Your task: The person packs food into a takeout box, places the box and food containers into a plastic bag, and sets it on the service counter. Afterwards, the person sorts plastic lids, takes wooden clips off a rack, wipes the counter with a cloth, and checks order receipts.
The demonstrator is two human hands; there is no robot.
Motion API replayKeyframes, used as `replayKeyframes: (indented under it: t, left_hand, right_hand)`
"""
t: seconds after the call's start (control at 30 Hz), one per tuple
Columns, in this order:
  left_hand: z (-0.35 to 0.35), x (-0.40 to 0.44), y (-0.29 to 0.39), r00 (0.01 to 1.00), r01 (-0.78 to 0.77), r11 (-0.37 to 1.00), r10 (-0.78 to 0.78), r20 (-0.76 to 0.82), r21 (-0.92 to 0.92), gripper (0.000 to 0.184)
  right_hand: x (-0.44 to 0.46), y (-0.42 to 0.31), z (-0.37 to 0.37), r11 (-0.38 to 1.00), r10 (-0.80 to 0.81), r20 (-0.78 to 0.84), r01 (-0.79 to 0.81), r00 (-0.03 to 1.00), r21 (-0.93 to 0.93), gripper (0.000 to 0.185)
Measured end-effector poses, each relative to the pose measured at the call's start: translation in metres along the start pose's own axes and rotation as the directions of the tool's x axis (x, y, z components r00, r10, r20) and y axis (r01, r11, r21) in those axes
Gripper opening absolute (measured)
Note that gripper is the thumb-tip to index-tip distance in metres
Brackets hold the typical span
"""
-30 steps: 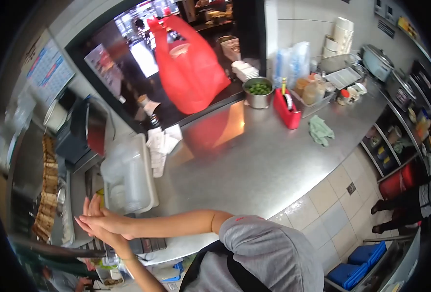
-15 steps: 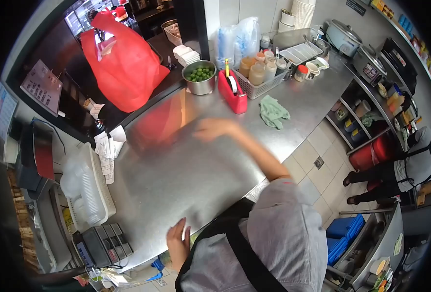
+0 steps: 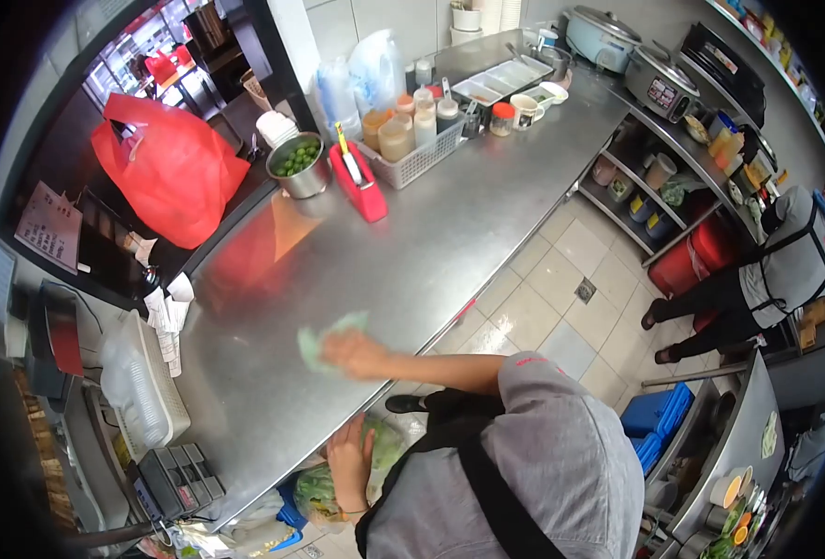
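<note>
My right hand (image 3: 355, 356), blurred by motion, is closed on the green cloth (image 3: 327, 337), which lies against the steel counter (image 3: 273, 410). At the counter's near edge, my left hand (image 3: 348, 455) has its fingers apart and holds nothing; a bag of green leaves (image 3: 319, 492) is below and beside it. Farther back on the counter stand a red tape dispenser (image 3: 359, 183) and a metal pot of green fruit (image 3: 298, 165).
A red bag (image 3: 172, 168) stands in the opening at the back left. White basket (image 3: 159, 377) with plastic containers and cash tray (image 3: 178, 480) are at the left. A basket of bottles (image 3: 412, 163) is at the back. A co-worker (image 3: 785, 261) stands at the right.
My right hand has reached the green cloth and brought it from the counter's right part toward the near middle. My left hand has moved to the near edge. The view has shifted right.
</note>
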State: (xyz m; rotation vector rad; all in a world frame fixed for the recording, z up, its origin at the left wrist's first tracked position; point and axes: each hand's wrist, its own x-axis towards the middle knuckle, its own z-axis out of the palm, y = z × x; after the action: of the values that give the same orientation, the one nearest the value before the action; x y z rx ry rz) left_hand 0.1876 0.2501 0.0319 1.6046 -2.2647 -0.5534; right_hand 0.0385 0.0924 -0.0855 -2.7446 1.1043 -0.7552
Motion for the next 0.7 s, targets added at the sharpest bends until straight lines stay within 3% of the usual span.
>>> replayKeyframes:
  t: [0.03,0.07,0.13,0.2,0.33,0.37,0.43,0.6,0.63,0.67,0.7]
  left_hand:
    - [0.011,0.003,0.009,0.999,-0.038,0.999,0.039,-0.019,0.012,0.031]
    - [0.022,0.006,0.019,0.999,-0.035,0.999,0.035,-0.036,0.009,0.031]
    - [0.042,0.006,0.040,0.998,-0.018,0.997,0.023,0.063,-0.078,0.032]
    - [0.057,0.003,0.059,0.999,-0.025,0.989,0.031,0.040,-0.147,0.031]
    - [0.091,0.001,0.085,0.986,0.112,0.980,-0.089,0.143,-0.165,0.031]
    - [0.103,0.004,0.086,0.988,0.099,0.980,-0.076,0.136,-0.170,0.031]
    - [0.123,0.024,0.098,0.983,0.106,0.982,-0.080,0.163,-0.159,0.033]
    - [0.141,0.132,0.173,0.968,0.177,0.978,-0.153,0.199,-0.114,0.031]
    - [0.141,0.158,0.193,0.984,0.115,0.983,-0.093,0.151,-0.145,0.031]
    - [0.144,0.179,0.211,0.995,0.047,0.983,-0.030,0.097,-0.177,0.031]
    - [0.147,0.193,0.228,0.994,0.046,0.982,-0.028,0.102,-0.182,0.031]
  right_hand:
    - [-0.007,-0.005,-0.004,0.975,-0.195,-0.037,0.198,0.980,0.105,0.056]
    - [-0.012,0.007,-0.013,0.972,-0.210,-0.033,0.213,0.977,0.098,0.056]
    - [-0.028,0.039,-0.033,0.865,-0.446,0.076,0.408,0.892,0.291,0.053]
    - [-0.042,0.100,-0.067,0.927,-0.339,0.153,0.302,0.928,0.224,0.055]
    - [-0.062,0.282,-0.100,1.000,-0.012,-0.072,0.011,0.997,-0.024,0.050]
    - [-0.068,0.315,-0.125,0.985,0.155,-0.071,-0.159,0.985,-0.062,0.049]
    - [-0.082,0.379,-0.157,0.903,0.405,-0.143,-0.420,0.903,-0.095,0.047]
    - [-0.177,0.504,-0.226,0.750,0.586,-0.292,-0.642,0.756,-0.157,0.040]
    - [-0.221,0.526,-0.235,0.656,0.546,-0.444,-0.692,0.710,-0.301,0.045]
    - [-0.255,0.521,-0.265,0.533,0.571,-0.546,-0.783,0.613,-0.322,0.043]
    - [-0.300,0.530,-0.279,0.412,0.593,-0.560,-0.816,0.579,-0.406,0.037]
